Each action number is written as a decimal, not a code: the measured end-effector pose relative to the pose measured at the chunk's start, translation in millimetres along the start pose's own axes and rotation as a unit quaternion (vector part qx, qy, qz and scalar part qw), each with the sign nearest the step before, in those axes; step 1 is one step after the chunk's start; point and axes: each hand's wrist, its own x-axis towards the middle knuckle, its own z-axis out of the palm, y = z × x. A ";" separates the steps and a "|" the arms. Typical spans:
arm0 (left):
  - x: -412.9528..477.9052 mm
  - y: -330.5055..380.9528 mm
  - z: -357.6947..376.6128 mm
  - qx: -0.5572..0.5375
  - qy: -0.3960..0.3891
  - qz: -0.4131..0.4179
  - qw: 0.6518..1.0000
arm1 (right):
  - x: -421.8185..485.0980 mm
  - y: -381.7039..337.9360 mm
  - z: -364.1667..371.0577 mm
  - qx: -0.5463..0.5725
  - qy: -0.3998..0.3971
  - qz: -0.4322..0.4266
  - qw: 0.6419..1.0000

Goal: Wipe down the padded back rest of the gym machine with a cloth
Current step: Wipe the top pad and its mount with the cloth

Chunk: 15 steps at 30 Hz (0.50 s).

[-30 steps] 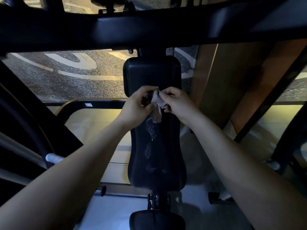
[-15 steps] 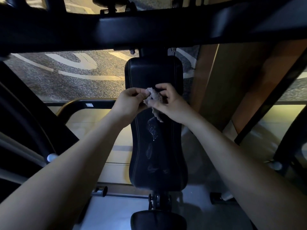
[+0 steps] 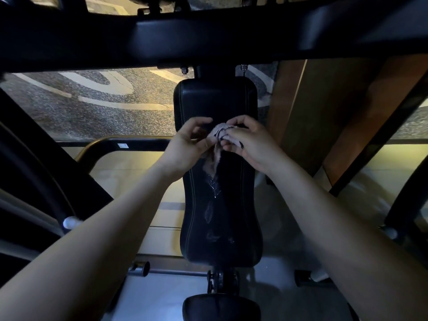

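Left hand (image 3: 187, 144) and right hand (image 3: 250, 142) pinch a small cloth (image 3: 216, 144) in front of the upper back rest (image 3: 215, 100). The cloth, bunched a moment ago, now dangles, seemingly being refolded. Wet streaks (image 3: 214, 188) below await wiping.

Black crossbeam (image 3: 208, 35) capping the back rest (image 3: 222, 228), left hand (image 3: 185, 144) and right hand (image 3: 250, 142) holding the cloth (image 3: 216, 133) across its upper face, lower face open, curved frame tube (image 3: 139, 142) left, slanted strut (image 3: 382, 140) right, seat pad (image 3: 220, 308) below.
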 end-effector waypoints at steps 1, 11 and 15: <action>1.6 -0.5 3.4 -0.005 -0.026 0.004 1.000 | 1.8 -0.8 0.1 0.014 -0.003 0.002 1.000; 51.1 11.7 19.3 0.269 0.100 0.157 0.945 | 24.7 -15.3 -9.6 -0.202 0.121 -0.122 0.964; 84.4 30.2 32.0 0.337 0.124 0.260 0.896 | 51.3 -30.0 -15.8 -0.350 0.193 -0.228 0.888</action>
